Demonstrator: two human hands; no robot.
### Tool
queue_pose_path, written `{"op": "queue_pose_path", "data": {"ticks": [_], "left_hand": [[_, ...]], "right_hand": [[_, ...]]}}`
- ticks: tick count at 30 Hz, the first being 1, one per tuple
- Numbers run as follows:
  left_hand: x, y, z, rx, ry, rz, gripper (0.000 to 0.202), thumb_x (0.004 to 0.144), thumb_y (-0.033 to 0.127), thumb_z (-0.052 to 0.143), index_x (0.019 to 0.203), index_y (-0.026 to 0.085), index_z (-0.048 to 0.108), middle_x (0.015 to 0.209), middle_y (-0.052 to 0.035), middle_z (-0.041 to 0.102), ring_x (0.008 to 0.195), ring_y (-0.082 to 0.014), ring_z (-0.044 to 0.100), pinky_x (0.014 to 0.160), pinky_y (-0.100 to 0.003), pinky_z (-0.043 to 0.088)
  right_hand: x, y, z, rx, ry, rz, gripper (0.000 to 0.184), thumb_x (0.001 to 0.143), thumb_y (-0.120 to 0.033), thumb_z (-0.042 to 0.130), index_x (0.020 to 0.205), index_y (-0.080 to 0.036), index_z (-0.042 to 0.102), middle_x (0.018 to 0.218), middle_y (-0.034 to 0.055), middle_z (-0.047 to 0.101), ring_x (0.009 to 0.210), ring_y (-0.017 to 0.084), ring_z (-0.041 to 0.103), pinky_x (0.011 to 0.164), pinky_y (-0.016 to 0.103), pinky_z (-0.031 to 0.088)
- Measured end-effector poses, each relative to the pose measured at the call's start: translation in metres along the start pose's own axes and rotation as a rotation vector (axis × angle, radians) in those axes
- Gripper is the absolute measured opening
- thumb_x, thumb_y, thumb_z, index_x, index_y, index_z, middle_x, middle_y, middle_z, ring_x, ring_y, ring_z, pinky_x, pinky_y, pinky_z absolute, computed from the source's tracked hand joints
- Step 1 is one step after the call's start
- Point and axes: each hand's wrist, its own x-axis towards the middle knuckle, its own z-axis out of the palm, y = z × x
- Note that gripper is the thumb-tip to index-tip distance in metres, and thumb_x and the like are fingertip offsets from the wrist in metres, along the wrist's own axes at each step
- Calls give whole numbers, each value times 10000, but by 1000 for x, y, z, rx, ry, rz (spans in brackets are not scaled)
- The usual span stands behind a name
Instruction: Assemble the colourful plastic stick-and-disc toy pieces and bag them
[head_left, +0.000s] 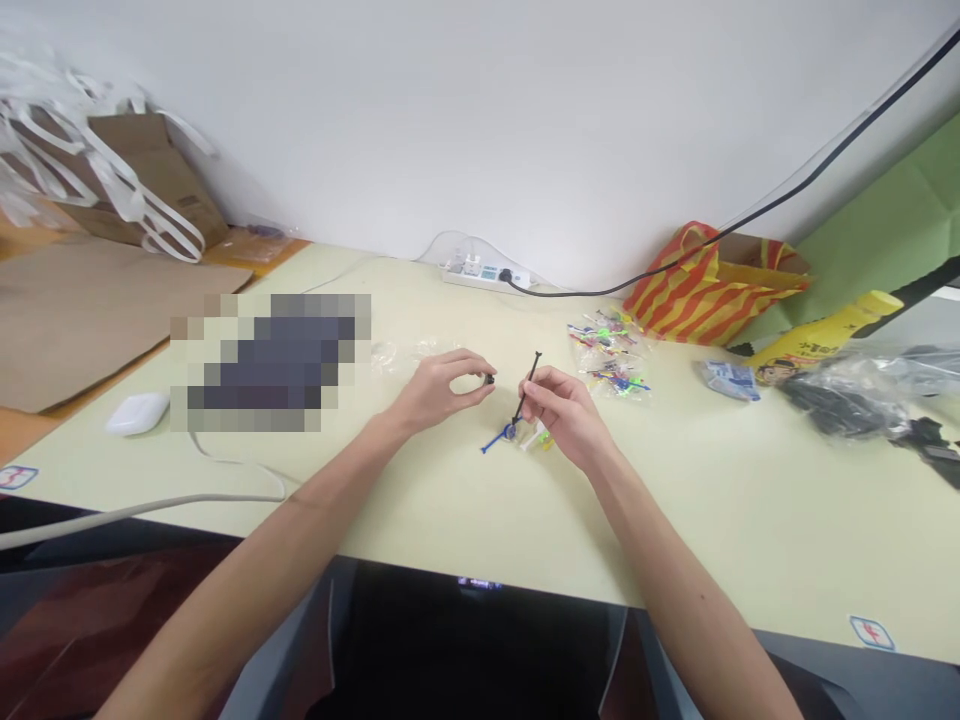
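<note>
My left hand (439,388) hovers over the pale yellow table (420,500), thumb and fingers pinched on a tiny black piece (489,379). My right hand (564,410) pinches a thin black rod (527,386) that points up and away. Under the right hand lie a blue rod piece (496,439) and small yellow and clear bits (541,440) on the table. The two hands are a short gap apart, the black piece facing the rod.
Clear bags of coloured small parts (611,355) lie behind the right hand. A red-yellow striped bag (705,285), a yellow bottle (825,335), black plastic-wrapped items (877,395), a power strip (487,273), a white case (137,412) and a cardboard box (150,175) surround them.
</note>
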Motion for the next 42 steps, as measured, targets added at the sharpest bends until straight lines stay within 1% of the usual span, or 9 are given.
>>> {"op": "queue_pose_path", "data": {"ticks": [7,12,19,22,26,30,33,38,42], "left_hand": [[-5,-13,-17,168,-232,-62,191,959,304,627,1083,208,737,988,-60,713,873,-174,681,836,-299,531],[-7,-19,-23,196,-331,-154,221,914,292,646,1098,222,745,987,-45,707,859,-178,673,821,-295,517],[-8,-24,-22,182,-376,-204,264,878,329,665,1099,220,761,873,-36,690,736,-167,631,699,-284,470],[-8,-26,-22,145,-388,-202,265,883,336,683,1117,240,761,836,-22,678,697,-158,612,675,-279,453],[-8,-26,-24,115,-381,-198,333,886,368,712,1194,246,742,861,-25,686,723,-165,621,690,-280,464],[-9,-20,-23,155,-368,-186,417,912,469,704,1258,238,717,1080,-77,709,913,-211,655,814,-322,501],[-8,-14,-19,253,-350,-152,390,905,494,716,1185,223,741,1135,-98,697,1087,-267,613,933,-380,491],[-7,-12,-11,294,-372,-132,263,868,443,767,1003,217,755,1082,-87,699,1085,-273,606,968,-408,485],[-9,-16,-9,232,-401,-153,220,901,408,729,1028,228,743,1055,-70,703,1065,-257,624,937,-386,500]], "right_hand": [[16,-5,4,-191,-34,129,308,769,-371,839,862,-190,608,713,23,713,601,142,683,607,255,550],[42,-1,11,-466,1,176,378,791,-201,776,1025,-241,482,608,-47,688,539,182,706,556,287,595],[68,21,21,-674,30,260,474,699,-69,811,956,-259,461,512,-58,667,402,187,642,380,239,484],[71,29,24,-597,-3,299,444,718,-121,842,923,-255,472,491,-49,663,395,192,646,370,242,490],[65,23,19,-436,-72,342,371,800,-325,837,922,-243,496,546,-15,702,467,190,688,443,274,561],[49,1,1,-461,-83,213,291,883,-441,744,952,-214,576,682,29,742,571,172,702,545,284,566],[33,-16,-15,-732,-76,16,280,928,-477,672,942,-199,649,701,11,710,566,139,613,551,265,466],[7,-20,-28,-1195,-189,-223,312,938,-518,674,870,-220,736,737,28,705,741,198,593,792,373,412],[-7,-9,-21,-1351,-323,-278,338,895,-574,725,940,-240,748,805,45,726,922,255,586,949,463,313]]}}
